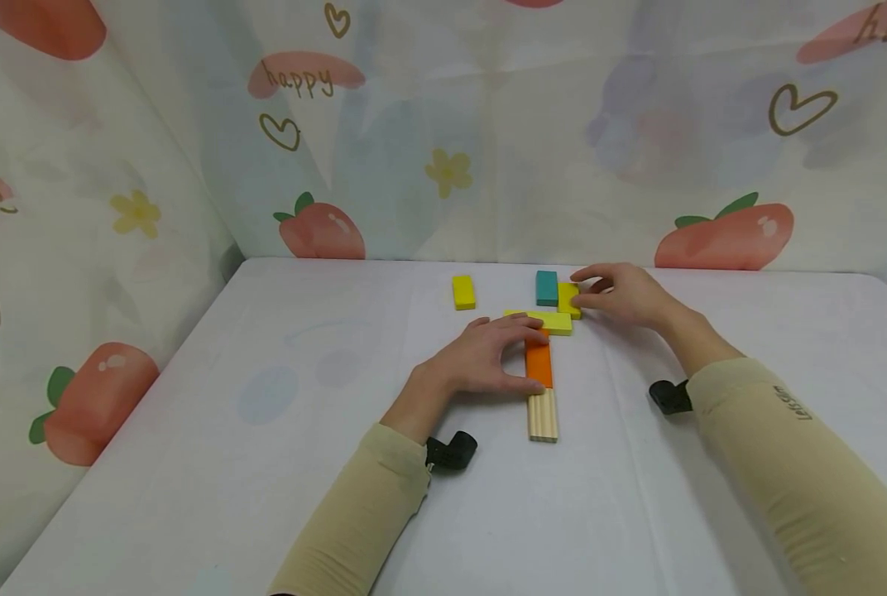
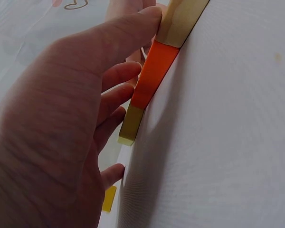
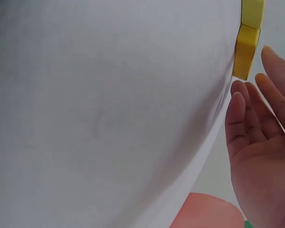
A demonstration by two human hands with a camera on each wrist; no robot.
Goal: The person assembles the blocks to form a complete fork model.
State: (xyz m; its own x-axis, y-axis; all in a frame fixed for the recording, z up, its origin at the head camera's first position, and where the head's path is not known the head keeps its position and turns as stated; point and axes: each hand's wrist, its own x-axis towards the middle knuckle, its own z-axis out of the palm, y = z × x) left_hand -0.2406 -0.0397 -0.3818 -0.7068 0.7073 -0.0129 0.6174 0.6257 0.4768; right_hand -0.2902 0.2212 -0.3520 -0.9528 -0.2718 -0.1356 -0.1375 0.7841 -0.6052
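My left hand lies over a row of flat blocks. Its thumb touches a plain wooden block near where that meets an orange block. The fingertips reach the orange block and a light yellow block lying crosswise at the row's far end. My right hand, fingers loosely bent, is at the right side of a yellow block. One fingertip overlaps that block in the head view; whether it presses is unclear. A teal block stands directly left of the yellow one.
Another yellow block lies apart, left of the teal one. All of them are on a white-covered table. A printed curtain rises behind the table's far edge.
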